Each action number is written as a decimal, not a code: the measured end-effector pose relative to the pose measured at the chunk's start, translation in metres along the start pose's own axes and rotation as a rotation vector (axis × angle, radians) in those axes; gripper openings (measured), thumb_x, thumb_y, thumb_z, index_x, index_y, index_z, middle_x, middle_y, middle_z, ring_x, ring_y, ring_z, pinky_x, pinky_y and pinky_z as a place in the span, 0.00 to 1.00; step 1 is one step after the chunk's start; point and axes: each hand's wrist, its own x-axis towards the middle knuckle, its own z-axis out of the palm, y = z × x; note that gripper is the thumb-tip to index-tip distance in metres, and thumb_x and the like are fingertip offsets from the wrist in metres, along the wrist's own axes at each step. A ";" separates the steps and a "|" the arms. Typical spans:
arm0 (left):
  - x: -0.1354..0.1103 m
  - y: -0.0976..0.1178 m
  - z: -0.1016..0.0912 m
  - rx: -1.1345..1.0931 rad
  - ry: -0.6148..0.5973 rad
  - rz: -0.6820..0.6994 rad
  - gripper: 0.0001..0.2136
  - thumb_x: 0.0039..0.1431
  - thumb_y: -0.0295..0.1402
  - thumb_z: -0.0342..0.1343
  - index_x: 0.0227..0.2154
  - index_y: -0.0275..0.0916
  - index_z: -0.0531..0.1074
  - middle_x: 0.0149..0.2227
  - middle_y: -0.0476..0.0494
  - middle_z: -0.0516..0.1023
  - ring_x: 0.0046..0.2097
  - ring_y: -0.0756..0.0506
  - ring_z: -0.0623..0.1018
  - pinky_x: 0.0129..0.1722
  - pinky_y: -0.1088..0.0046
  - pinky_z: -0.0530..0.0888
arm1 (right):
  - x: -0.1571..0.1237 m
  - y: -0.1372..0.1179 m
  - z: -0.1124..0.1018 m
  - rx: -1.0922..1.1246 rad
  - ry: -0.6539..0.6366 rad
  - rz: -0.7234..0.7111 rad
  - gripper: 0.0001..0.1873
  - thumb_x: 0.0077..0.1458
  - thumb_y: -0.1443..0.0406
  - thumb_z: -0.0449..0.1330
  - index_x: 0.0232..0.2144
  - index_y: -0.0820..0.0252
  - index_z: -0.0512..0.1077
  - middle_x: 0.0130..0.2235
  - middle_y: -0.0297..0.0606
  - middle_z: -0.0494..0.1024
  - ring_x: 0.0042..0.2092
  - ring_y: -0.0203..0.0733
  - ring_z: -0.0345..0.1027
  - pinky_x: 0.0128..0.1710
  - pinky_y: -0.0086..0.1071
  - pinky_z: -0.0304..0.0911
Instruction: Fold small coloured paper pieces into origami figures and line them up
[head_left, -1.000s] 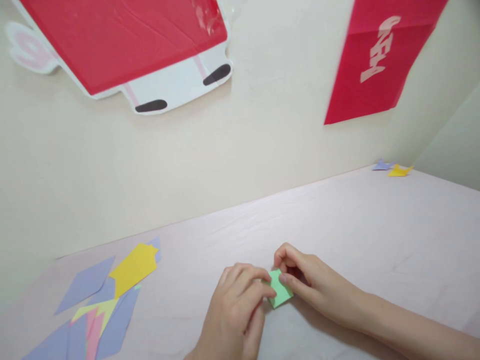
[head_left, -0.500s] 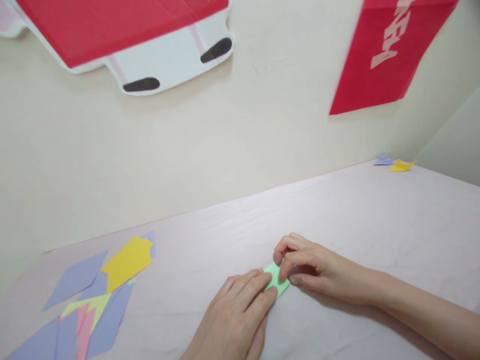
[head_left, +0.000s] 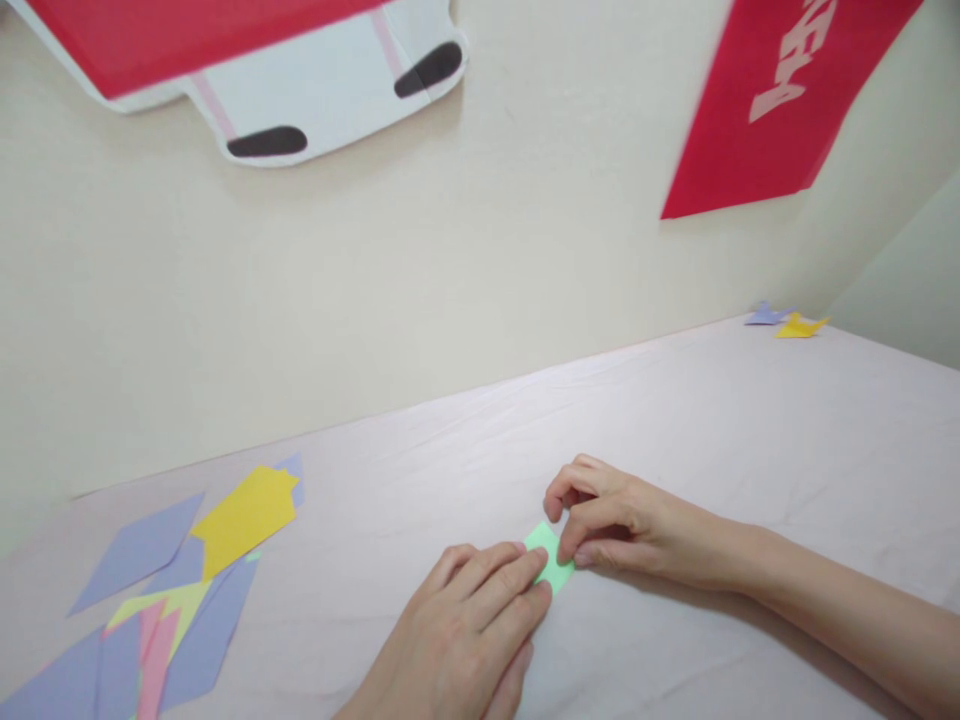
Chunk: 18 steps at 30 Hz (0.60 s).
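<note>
A small folded piece of green paper (head_left: 556, 575) lies on the covered table between my hands. My left hand (head_left: 471, 620) lies flat across its left side, fingers stretched out and pressing it down, hiding part of it. At the paper's right edge, the thumb and index finger of my right hand (head_left: 619, 520) come together in a pinch. The other fingers of that hand are curled above the table.
At the left lie several coloured papers: a yellow sheet (head_left: 244, 520), purple sheets (head_left: 142, 550) and a pink piece (head_left: 156, 650). Two folded paper figures, one purple (head_left: 765, 315) and one yellow (head_left: 799, 327), stand at the far right corner. Behind the table rises a wall (head_left: 450, 270).
The camera view has shifted slightly. Both hands stay at the green paper in nearly the same pose, with my right fingertips still at its right edge.
</note>
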 end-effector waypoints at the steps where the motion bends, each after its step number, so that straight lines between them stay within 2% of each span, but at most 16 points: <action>1: 0.001 0.000 -0.002 0.014 -0.022 0.002 0.18 0.57 0.21 0.50 0.49 0.40 0.70 0.56 0.40 0.75 0.54 0.41 0.76 0.48 0.64 0.74 | 0.000 0.000 0.000 -0.003 0.000 0.002 0.08 0.61 0.66 0.59 0.34 0.55 0.79 0.42 0.40 0.72 0.46 0.42 0.64 0.47 0.36 0.62; 8: 0.003 -0.001 -0.008 0.065 -0.108 0.010 0.22 0.55 0.24 0.52 0.54 0.38 0.68 0.59 0.41 0.72 0.54 0.39 0.75 0.49 0.61 0.72 | 0.000 -0.002 0.002 -0.065 -0.002 -0.030 0.10 0.61 0.72 0.57 0.36 0.55 0.78 0.43 0.40 0.72 0.46 0.42 0.64 0.48 0.36 0.61; 12: 0.001 -0.001 -0.005 0.028 -0.132 -0.022 0.24 0.53 0.24 0.54 0.55 0.35 0.67 0.61 0.37 0.69 0.55 0.37 0.73 0.51 0.59 0.72 | 0.001 -0.005 0.002 -0.079 0.014 -0.040 0.14 0.61 0.74 0.54 0.39 0.56 0.77 0.42 0.40 0.73 0.46 0.42 0.65 0.48 0.36 0.62; 15: -0.003 -0.001 0.001 -0.033 -0.066 -0.061 0.24 0.53 0.24 0.55 0.55 0.35 0.65 0.58 0.34 0.71 0.54 0.37 0.74 0.52 0.60 0.72 | 0.002 -0.008 0.005 -0.119 0.032 -0.029 0.15 0.62 0.74 0.51 0.41 0.57 0.76 0.42 0.42 0.73 0.45 0.42 0.65 0.47 0.36 0.62; 18: -0.006 -0.001 0.006 -0.143 0.092 -0.139 0.24 0.56 0.21 0.51 0.56 0.36 0.60 0.54 0.36 0.73 0.53 0.42 0.73 0.52 0.65 0.72 | 0.002 -0.011 0.011 -0.172 0.058 -0.014 0.15 0.62 0.74 0.51 0.43 0.58 0.75 0.42 0.43 0.73 0.44 0.44 0.64 0.46 0.37 0.62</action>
